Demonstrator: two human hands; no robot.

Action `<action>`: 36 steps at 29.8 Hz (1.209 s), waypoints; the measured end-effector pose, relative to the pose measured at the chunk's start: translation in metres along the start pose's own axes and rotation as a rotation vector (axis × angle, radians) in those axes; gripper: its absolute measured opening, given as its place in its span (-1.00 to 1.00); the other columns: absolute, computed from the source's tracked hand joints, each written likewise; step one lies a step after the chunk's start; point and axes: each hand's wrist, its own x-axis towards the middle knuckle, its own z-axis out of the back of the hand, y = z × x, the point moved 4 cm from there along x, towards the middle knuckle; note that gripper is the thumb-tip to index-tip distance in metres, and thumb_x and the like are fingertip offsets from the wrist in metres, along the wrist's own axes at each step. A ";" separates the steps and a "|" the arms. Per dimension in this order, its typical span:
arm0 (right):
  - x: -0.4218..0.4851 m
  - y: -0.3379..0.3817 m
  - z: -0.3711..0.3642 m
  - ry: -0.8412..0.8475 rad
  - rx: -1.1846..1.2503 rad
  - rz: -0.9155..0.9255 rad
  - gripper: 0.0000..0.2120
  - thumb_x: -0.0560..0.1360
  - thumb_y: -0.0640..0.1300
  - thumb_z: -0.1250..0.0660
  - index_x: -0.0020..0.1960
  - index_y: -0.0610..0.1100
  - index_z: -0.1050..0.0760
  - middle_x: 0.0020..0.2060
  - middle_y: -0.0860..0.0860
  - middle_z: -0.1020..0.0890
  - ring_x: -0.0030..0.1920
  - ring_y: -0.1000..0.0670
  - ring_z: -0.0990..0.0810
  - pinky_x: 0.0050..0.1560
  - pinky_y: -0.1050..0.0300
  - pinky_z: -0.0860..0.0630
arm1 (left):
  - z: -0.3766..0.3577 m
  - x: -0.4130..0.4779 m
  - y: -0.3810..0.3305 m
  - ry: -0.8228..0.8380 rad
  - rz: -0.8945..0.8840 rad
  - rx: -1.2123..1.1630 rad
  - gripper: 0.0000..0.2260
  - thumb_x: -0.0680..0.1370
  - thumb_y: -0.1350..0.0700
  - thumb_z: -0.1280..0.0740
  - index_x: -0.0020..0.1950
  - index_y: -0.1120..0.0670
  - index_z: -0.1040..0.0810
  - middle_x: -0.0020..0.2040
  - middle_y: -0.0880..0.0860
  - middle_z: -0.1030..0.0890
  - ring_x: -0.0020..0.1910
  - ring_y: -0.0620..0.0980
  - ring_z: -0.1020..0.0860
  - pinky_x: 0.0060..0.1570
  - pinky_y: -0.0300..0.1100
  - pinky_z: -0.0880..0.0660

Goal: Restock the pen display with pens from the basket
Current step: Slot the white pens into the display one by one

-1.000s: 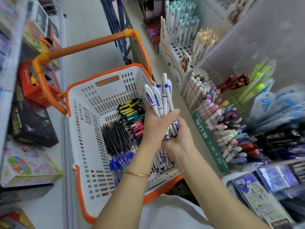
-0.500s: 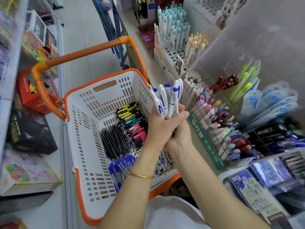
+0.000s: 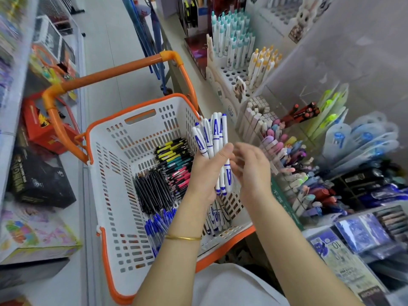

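**Bundle in left hand; display lying to the right**

The left hand (image 3: 204, 175) is gripping a bundle of white pens (image 3: 213, 133), with fingers and thumb wrapped around the lower half of the barrels. The bundle's long axis is running near to far and close to upright, its upper ends fanning slightly apart above the thumb. The right hand (image 3: 251, 173) is hovering just beside the bundle on its right. Its fingers are blurred but appear loosely spread, and it is grasping nothing that can be made out. This hand is lying between the bundle and the pen display (image 3: 284, 155), so it is judged the nearer hand for transferring pens rightward.

The white pens are smooth, round plastic barrels with blue printed lettering and blue end pieces.

Below the hands, the basket (image 3: 110, 217) is a white perforated plastic tub with an orange rim and an orange tubular handle. It is carrying blue pens (image 3: 156, 226), black pens (image 3: 152, 191), mixed coloured pens (image 3: 176, 164) and a few more white pens (image 3: 215, 219) in its near right corner.

To the right, the pen display is a set of clear, hard-walled compartments on the counter, crowded with pastel pens leaning at an angle. Farther off, a white holder (image 3: 234, 76) with round sockets is standing partly filled, with several sockets showing open. Which compartment takes the white pens cannot be told.
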 end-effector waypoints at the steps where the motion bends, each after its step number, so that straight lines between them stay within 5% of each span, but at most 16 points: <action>1: 0.002 0.010 -0.002 0.060 -0.035 0.064 -0.84 0.57 -0.19 -0.25 0.05 -0.23 -0.56 -0.14 -0.11 -0.59 -0.25 0.05 -0.54 -0.33 0.22 -0.52 | 0.000 -0.002 0.001 0.035 0.028 -0.039 -0.83 0.51 0.17 -0.38 0.09 0.09 -0.56 -0.28 -0.01 -0.63 -0.28 -0.03 -0.59 -0.26 -0.16 -0.55; 6: 0.014 0.035 -0.010 0.126 -0.471 0.361 -0.87 0.45 -0.10 -0.42 -0.09 -0.15 -0.56 -0.30 -0.05 -0.60 -0.36 0.04 -0.56 -0.39 0.07 -0.55 | -0.004 -0.010 0.005 0.152 0.104 -0.157 -0.53 0.43 0.09 -0.36 0.32 0.19 -0.47 -0.27 0.02 -0.65 -0.32 -0.08 -0.62 -0.37 -0.22 -0.54; 11: 0.021 0.032 -0.003 0.097 -0.424 0.306 -0.90 0.48 -0.16 -0.38 -0.10 -0.21 -0.55 -0.33 -0.09 -0.58 -0.37 -0.06 -0.54 -0.31 -0.13 -0.56 | 0.004 -0.007 0.012 0.107 0.175 -0.132 -0.68 0.47 0.06 -0.37 0.18 0.14 -0.57 -0.17 0.09 -0.67 -0.18 0.03 -0.63 -0.16 -0.09 -0.59; 15: 0.020 0.045 0.008 -0.039 -0.238 0.333 -0.95 0.55 -0.25 -0.27 -0.07 -0.23 -0.44 -0.37 -0.10 -0.49 -0.45 0.02 -0.46 -0.44 0.12 -0.44 | 0.016 -0.002 0.020 -0.035 0.275 -0.095 -0.87 0.53 0.07 -0.39 -0.07 0.13 -0.64 -0.17 0.15 -0.65 -0.19 0.09 -0.63 0.01 0.13 -0.54; 22: 0.002 0.044 0.019 -0.138 0.004 0.421 -0.84 0.56 -0.35 -0.21 -0.04 -0.12 -0.32 -0.16 -0.11 -0.53 -0.25 -0.10 -0.69 -0.23 0.06 -0.64 | 0.022 0.005 0.026 -0.194 0.309 -0.408 -0.86 0.60 0.19 -0.29 -0.09 0.21 -0.59 -0.24 0.08 -0.66 -0.35 -0.07 -0.65 -0.37 -0.23 -0.58; 30: -0.016 0.008 0.009 -0.148 -0.276 0.497 -0.85 0.46 -0.26 -0.41 -0.22 -0.09 -0.49 -0.31 0.01 -0.59 -0.26 0.08 -0.62 -0.23 0.18 -0.53 | 0.014 0.009 0.024 -0.068 0.281 -0.387 -0.80 0.50 0.09 -0.33 0.05 0.16 -0.61 -0.07 0.10 -0.68 -0.12 0.04 -0.66 -0.12 -0.08 -0.62; 36: -0.021 0.001 0.009 -0.216 -0.247 0.461 -0.88 0.46 -0.26 -0.40 -0.21 -0.12 -0.50 -0.31 0.06 -0.54 -0.32 0.22 -0.47 -0.27 0.35 -0.42 | 0.013 0.010 0.017 -0.053 0.213 -0.443 -0.78 0.63 0.12 -0.21 0.14 0.18 -0.57 -0.05 0.09 -0.66 -0.10 0.01 -0.65 -0.13 -0.08 -0.61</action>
